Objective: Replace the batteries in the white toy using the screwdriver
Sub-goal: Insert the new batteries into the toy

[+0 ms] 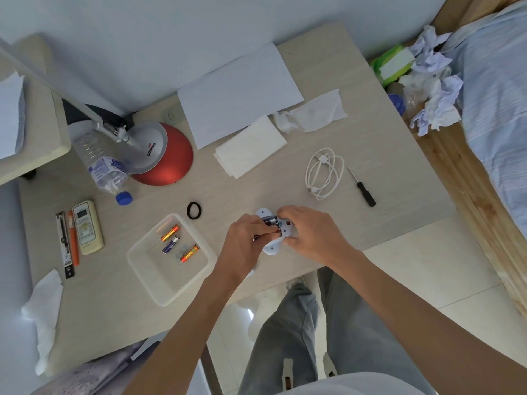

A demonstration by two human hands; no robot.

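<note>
The fingertips [264, 231] of the left hand [246, 238] are curled in and pinch a dark battery [271, 222] that sits in the open back of the white toy [273, 247]. The right hand [309, 232] grips the toy's other side, fingers bent over its top edge and thumb below. Both hands cover most of the toy, so only its rounded ends and the battery slot show. It is near the front edge of the table [256, 189]; whether it rests on the top or is held just above it cannot be told.

Just behind the hands lies a black hair tie [194, 210]. To the left, near the left wrist, a shallow white tray [137, 253] holds three loose batteries [170, 244], two orange and one purple, lying apart from each other. To the right and further back, the screwdriver [362, 187] lies by itself on the table, black handle nearest, and a coiled white cable [325, 172] lies just beside it.

Further out are a folded napkin [249, 146], a sheet of paper [239, 92] and a crumpled tissue [310, 115]. At the back left, a red and silver lamp [162, 155] touches a plastic bottle [102, 166] lying on its side. On the far left a remote control [87, 226] lies next to some pens [68, 243]
</note>
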